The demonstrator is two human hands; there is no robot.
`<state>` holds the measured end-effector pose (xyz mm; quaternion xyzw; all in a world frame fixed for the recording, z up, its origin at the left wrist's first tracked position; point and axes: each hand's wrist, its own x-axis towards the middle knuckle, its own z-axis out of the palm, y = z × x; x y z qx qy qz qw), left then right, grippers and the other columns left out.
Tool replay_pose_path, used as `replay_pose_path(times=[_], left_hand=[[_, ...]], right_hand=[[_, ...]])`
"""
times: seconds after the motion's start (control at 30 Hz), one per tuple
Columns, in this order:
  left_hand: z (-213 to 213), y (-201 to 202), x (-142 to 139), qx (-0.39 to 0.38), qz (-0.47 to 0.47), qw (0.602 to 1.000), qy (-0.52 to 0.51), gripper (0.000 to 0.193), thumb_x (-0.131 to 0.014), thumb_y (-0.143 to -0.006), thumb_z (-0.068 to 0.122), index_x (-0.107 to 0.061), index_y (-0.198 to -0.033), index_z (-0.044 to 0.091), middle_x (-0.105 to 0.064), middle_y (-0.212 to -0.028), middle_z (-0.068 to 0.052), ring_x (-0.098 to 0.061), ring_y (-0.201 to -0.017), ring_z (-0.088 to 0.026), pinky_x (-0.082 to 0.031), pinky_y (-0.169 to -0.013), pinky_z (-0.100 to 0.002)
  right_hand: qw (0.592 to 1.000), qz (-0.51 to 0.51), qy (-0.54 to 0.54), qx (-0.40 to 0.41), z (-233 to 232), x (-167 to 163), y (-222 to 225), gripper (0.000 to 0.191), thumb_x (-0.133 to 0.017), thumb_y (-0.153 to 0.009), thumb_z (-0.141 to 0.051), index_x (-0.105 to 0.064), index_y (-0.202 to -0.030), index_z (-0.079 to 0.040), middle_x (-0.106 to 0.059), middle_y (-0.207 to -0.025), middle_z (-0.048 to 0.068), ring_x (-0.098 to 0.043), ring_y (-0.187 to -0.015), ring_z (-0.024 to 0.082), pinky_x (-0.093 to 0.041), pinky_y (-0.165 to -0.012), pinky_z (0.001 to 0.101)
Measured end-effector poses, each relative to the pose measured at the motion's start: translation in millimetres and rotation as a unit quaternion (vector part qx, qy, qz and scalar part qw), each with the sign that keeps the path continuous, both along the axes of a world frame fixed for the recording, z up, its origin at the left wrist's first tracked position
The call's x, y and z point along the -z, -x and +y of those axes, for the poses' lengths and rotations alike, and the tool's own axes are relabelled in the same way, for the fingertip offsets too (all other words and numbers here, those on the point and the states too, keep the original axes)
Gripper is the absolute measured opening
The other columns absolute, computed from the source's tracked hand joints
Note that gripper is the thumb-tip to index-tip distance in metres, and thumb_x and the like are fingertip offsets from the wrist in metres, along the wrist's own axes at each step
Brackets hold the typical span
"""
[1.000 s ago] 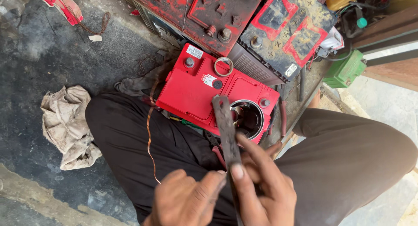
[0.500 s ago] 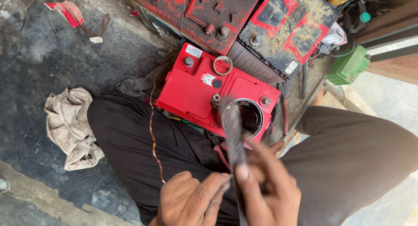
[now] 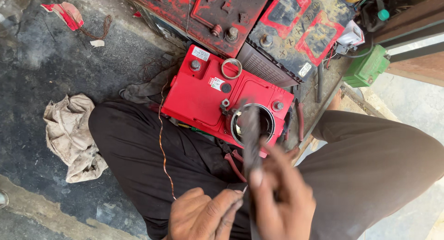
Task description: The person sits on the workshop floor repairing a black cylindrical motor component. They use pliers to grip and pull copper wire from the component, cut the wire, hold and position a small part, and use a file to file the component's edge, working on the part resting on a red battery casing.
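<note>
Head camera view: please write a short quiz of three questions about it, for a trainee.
1. True or false: the right hand holds a dark flat metal strip.
2. Which thing lies on the red battery? A) a metal ring B) a cloth C) a green box
3. What thin thing runs up from the left hand?

Key: 1 true. 2 A, the metal ring. 3 a thin copper wire.
</note>
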<state>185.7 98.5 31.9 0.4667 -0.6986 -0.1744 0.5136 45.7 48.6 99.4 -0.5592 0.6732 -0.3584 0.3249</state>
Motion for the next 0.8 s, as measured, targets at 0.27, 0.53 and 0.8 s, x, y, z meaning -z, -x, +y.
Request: replay_pose_path(times=[0.27,0.53,0.8], left_hand=[[11,10,-1,-0.021,0.052,0.997,-0.047,0.025,-0.082,-0.078,0.008,-0.073,-0.100,0.002,-0.064,-0.061,0.000,-0.051,-0.043,-0.010,-0.034,-0.046,-0.029],[6,13,-11,-0.019,0.136,0.985,-0.103,0.018,-0.080,-0.084,0.005,-0.074,-0.100,-0.001,-0.066,-0.060,-0.001,-0.054,-0.044,-0.010,-0.040,-0.048,-0.027],[24,6,-12,-0.033,0.194,0.957,-0.211,0.013,-0.074,-0.088,0.008,-0.071,-0.096,-0.002,-0.073,-0.071,-0.006,-0.067,-0.059,-0.005,-0.052,-0.052,-0.023]], right_hand=[[0.979,-0.190,-0.036,0.068,9,17,35,0.051,-0.068,-0.096,-0.008,-0.058,-0.145,0.005,-0.063,-0.075,-0.002,-0.052,-0.063,0.002,-0.040,-0.061,0.0158],[0.997,-0.070,-0.015,0.012,13,20,9,0.049,-0.068,-0.095,-0.007,-0.059,-0.142,0.005,-0.060,-0.065,-0.001,-0.052,-0.062,0.004,-0.044,-0.064,0.0191],[0.973,-0.228,-0.035,0.008,-4,15,32,0.054,-0.062,-0.101,-0.008,-0.049,-0.151,0.007,-0.070,-0.081,0.003,-0.058,-0.074,0.007,-0.047,-0.071,0.0240]])
